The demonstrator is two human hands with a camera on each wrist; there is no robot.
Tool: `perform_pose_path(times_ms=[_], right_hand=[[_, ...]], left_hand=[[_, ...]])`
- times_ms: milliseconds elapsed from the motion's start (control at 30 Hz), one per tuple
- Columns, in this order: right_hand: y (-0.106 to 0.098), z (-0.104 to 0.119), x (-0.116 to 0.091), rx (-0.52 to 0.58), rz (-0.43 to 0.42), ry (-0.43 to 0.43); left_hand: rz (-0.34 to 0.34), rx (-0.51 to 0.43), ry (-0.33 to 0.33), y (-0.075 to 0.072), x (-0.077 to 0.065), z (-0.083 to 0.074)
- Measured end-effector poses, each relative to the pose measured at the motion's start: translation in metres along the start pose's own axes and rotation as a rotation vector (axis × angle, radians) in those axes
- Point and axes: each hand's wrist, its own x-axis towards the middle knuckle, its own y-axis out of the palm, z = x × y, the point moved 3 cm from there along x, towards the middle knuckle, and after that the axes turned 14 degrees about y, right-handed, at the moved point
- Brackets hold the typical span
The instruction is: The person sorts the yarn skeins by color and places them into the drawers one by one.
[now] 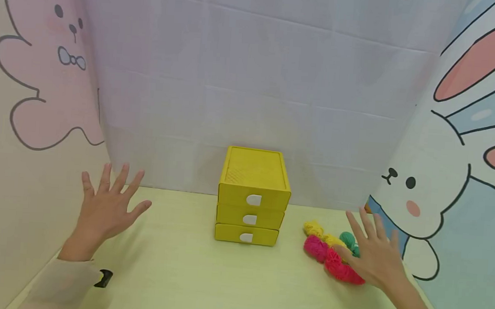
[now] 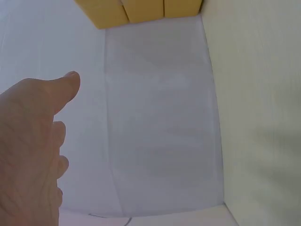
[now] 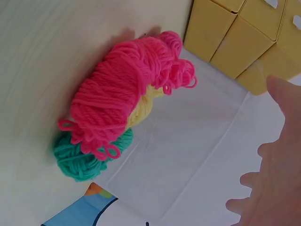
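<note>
My left hand (image 1: pixel 107 208) is held over the left side of the table, fingers spread, with nothing in it. On the right my right hand (image 1: pixel 374 253) is spread too, holds nothing, and overlaps part of the yarn in the head view. Beneath and beside it lie a pink-red yarn skein (image 1: pixel 343 269), a yellow skein (image 1: pixel 313 228) and a green skein (image 1: pixel 347 238). The right wrist view shows the pink-red yarn (image 3: pixel 113 89) in front of the yellow yarn (image 3: pixel 140 113), with the green yarn (image 3: pixel 81 157) at its end. A yellow three-drawer box (image 1: pixel 254 198) stands between the hands, its drawers closed.
The pale table (image 1: pixel 170 273) meets a white cloth wall (image 1: pixel 257 78) behind the box. Side panels rise left and right, one with a pink bear drawing (image 1: pixel 58 93), the other with a white rabbit drawing (image 1: pixel 430 196). White tabs (image 1: pixel 249 219) mark the drawer fronts.
</note>
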Motion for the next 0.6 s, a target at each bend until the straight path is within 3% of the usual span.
perform_pose_path(times_ms=[333,600], right_hand=[[0.003,0.038,0.005,0.095,0.088,0.016],[0.0,0.065,0.007,0.219,0.145,0.016]], left_hand=[[0.009,-0.049,0.032,0.01,0.024,-0.026],[0.058,-0.308,0.02,0.016,0.056,-0.055]])
